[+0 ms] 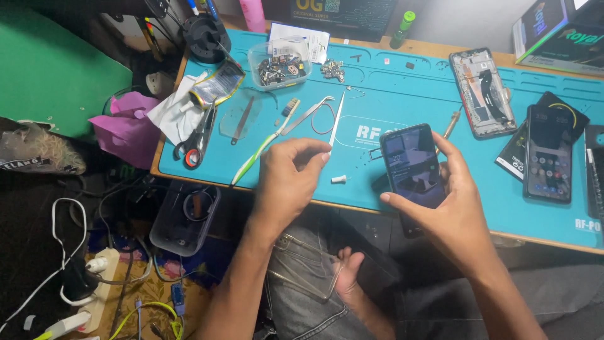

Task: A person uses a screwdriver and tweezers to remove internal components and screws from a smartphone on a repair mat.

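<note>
Phone [412, 165] sits upright in the right hand [453, 201], screen lit and facing up, held over the near edge of the blue mat [402, 88] — fingers wrap its right side and the thumb presses the lower left corner. The left hand [289, 179] pinches the near end of thin tweezers [336, 123], thumb and fingertips closed on the tip, while the rest of the tool lies out across the mat. Just beside that hand, a small white cap [340, 179] rests on the mat.

Further left lie a toothbrush [264, 146], scissors [198, 141] with red and black handles, and a second pair of curved tweezers [308, 114]. A clear tub [279, 64] of small parts stands near the far edge of the table. To the right, an opened phone [482, 92] shows its insides, and another phone [549, 160] with a lit screen lies near it — what lies under that one is, I think, a dark back cover.
</note>
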